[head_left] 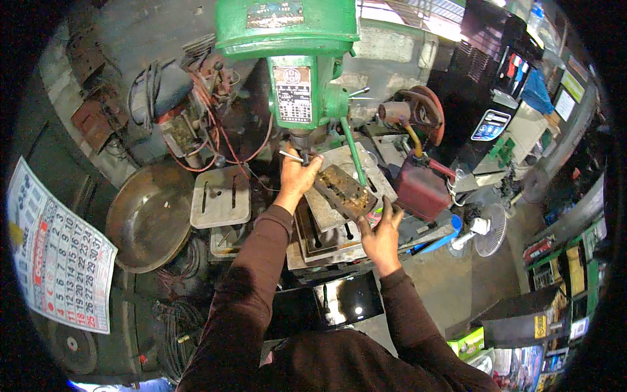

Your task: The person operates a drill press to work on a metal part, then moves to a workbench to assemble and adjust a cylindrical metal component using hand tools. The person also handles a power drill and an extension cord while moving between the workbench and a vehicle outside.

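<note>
My left hand (295,178) is closed round a chuck key (293,155), a short bar handle crossing it, at the chuck (300,136) of a green drill press (305,98). My right hand (382,238) grips the lower right corner of a worn, stained metal plate (336,184) with thumb and fingers. The plate lies tilted over a pale slotted table (332,221) under the drill. A green lever (351,144) slants down behind the plate. A small pink and green thing beside my right fingertips is too hidden to make out.
A round metal pan (130,228) and slotted square plate (220,212) are left; red hoses and machinery (183,130) behind them. A red fuel can (421,189), red-rimmed wheel (428,111) and fan (490,228) are right. A wall calendar (59,248) hangs near left; a shelving unit (575,274) stands far right.
</note>
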The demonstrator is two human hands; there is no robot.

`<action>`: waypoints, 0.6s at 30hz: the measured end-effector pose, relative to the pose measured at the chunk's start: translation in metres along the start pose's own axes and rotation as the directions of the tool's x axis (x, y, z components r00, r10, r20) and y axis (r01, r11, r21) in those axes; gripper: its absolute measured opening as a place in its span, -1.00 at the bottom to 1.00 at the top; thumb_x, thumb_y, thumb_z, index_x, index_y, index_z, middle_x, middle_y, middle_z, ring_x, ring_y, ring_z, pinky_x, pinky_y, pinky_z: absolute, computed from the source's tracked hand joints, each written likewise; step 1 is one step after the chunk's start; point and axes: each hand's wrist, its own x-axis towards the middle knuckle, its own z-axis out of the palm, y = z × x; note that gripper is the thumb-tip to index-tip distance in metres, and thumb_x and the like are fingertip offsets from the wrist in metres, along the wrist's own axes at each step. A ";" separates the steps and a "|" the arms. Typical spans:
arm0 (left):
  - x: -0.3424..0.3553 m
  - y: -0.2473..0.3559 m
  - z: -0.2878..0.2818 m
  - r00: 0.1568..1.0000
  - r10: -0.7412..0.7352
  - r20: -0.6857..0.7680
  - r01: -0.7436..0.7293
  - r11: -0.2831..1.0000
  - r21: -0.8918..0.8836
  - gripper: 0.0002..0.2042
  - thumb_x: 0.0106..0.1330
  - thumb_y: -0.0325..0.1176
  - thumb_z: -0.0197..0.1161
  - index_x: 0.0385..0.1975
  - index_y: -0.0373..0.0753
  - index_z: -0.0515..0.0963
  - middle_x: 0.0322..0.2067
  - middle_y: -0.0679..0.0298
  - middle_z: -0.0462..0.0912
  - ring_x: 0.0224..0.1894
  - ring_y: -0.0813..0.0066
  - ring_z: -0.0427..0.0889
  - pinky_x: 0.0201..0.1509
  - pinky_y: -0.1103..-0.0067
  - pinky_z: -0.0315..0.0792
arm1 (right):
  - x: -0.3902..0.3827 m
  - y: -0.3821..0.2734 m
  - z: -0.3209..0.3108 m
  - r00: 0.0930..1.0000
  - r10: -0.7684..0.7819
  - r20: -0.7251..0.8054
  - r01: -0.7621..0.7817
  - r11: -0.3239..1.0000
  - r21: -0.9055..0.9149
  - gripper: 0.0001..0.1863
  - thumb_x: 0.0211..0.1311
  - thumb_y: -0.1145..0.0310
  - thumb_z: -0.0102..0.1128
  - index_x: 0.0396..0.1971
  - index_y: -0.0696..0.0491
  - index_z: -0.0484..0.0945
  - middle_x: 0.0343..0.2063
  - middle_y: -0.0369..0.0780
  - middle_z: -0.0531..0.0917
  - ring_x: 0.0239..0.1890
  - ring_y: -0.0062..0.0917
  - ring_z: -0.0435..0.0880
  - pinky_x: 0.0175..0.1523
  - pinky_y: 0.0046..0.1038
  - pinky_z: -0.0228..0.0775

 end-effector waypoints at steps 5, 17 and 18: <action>-0.005 -0.009 0.000 0.956 0.095 -0.277 -0.067 0.992 0.108 -0.31 0.18 -0.27 0.52 0.21 -0.43 0.28 0.06 -0.02 0.60 0.09 0.15 0.61 0.20 0.35 0.47 | 0.006 -0.029 -0.003 0.853 -0.522 0.022 0.519 0.851 0.078 -0.51 0.29 0.34 0.34 0.18 0.18 0.52 0.09 0.10 0.55 0.08 0.00 0.63 0.16 -0.11 0.49; -0.006 0.059 -0.001 0.920 -0.334 -0.206 0.379 0.893 0.245 -0.50 0.41 0.02 0.24 -0.26 -0.46 0.65 -0.35 -0.21 0.74 -0.20 -0.07 0.78 -0.09 0.15 0.54 | 0.137 -0.069 0.106 0.953 -0.221 0.207 0.016 0.720 0.694 -0.27 0.62 -0.14 -0.11 0.36 0.25 0.40 0.27 0.02 0.55 0.27 -0.23 0.52 0.38 -0.24 0.30; -0.003 0.031 -0.009 0.901 -0.382 -0.205 0.389 0.921 -0.004 -0.50 0.45 -0.04 0.18 -0.42 -0.49 0.64 -0.45 -0.08 0.72 -0.39 0.08 0.73 -0.24 0.21 0.49 | 0.148 -0.075 0.127 0.943 -0.160 0.293 -0.111 0.679 0.726 -0.27 0.62 -0.14 -0.12 0.35 0.28 0.40 0.27 0.06 0.55 0.31 -0.16 0.51 0.40 -0.21 0.29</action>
